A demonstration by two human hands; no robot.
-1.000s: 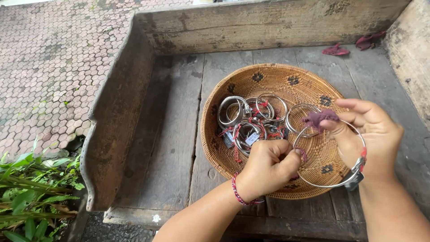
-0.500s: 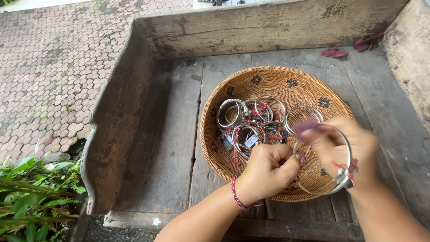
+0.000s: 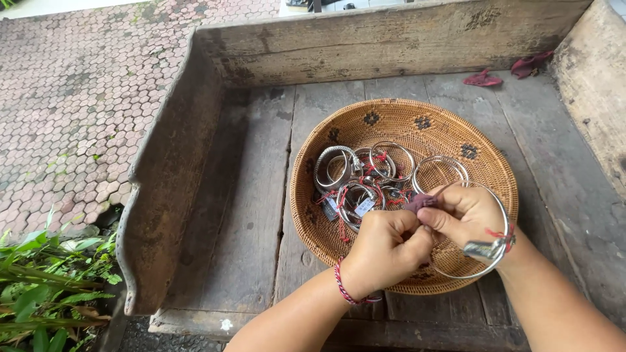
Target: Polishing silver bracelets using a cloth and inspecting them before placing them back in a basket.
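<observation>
Both hands meet over the near right part of the basket (image 3: 391, 117). The left hand (image 3: 385, 251) is curled into a tight grip, its fingertips pinching a small purple cloth (image 3: 420, 202) together with the right hand; a red braided band circles its wrist. The right hand (image 3: 466, 215) is also closed, thumb and fingers pressed on the same cloth, and a large thin metal bangle (image 3: 482, 270) hangs around it, ringing the hand from knuckles to wrist, with a silver clasp and a red thread at the wrist side. The cloth sits between the two hands, just above the basket's inner wall; whether it touches the bangle cannot be told. Inside the round woven basket lies a heap of silver bangles (image 3: 365, 176), some tied with red threads and small tags, gathered at the centre and left. The basket rests on a worktop (image 3: 248, 215) of worn grey planks with raised wooden sides at the back and left. Two red scraps (image 3: 482, 79) lie on the planks near the far right corner. Beyond the left side is a paved floor (image 3: 72, 98) of small hexagonal stones, and green leaves (image 3: 45, 274) show at the lower left.
</observation>
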